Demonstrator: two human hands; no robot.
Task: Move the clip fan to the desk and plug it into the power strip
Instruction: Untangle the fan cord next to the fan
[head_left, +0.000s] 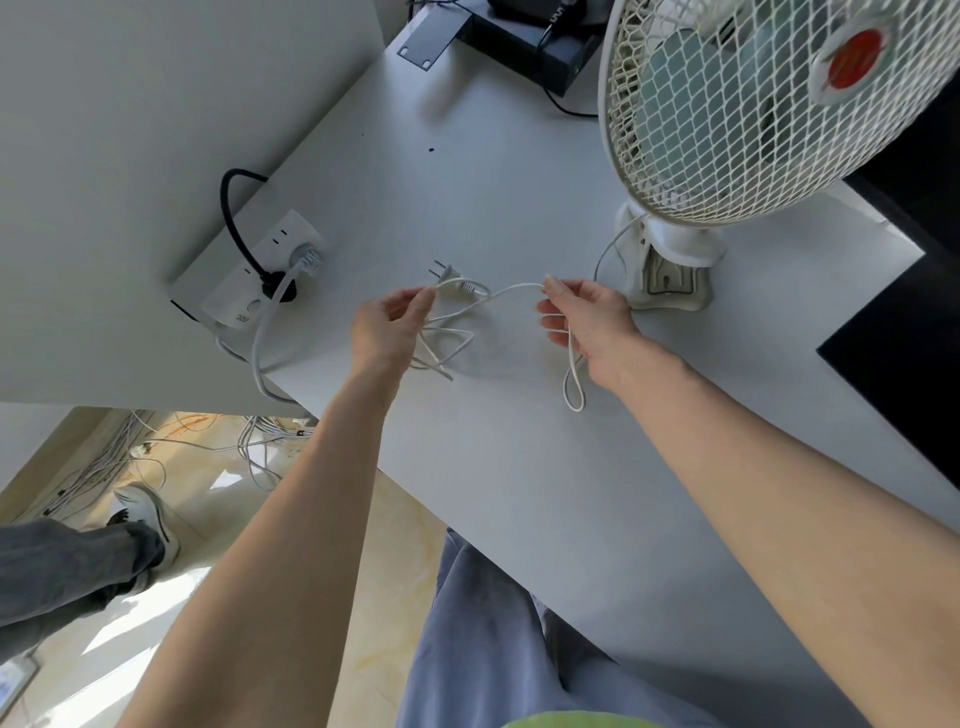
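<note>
White mesh-caged clip fan (727, 119), red hub

Two bare forearms enter from the lower frame, no sleeves, no watch, rings or bands visible. Left hand (387, 325) sits centre-left of frame, right hand (587, 319) centre-right; nails short, unpainted as far as can be seen. Wrists bare. Bottom centre: grey-blue loose trousers (498, 639), soft fabric with folds, running up toward frame centre. Bottom edge, right of centre: a sliver of light green top (576, 721), smooth curved hem. Wearer's own feet and shoes are hidden.
</note>
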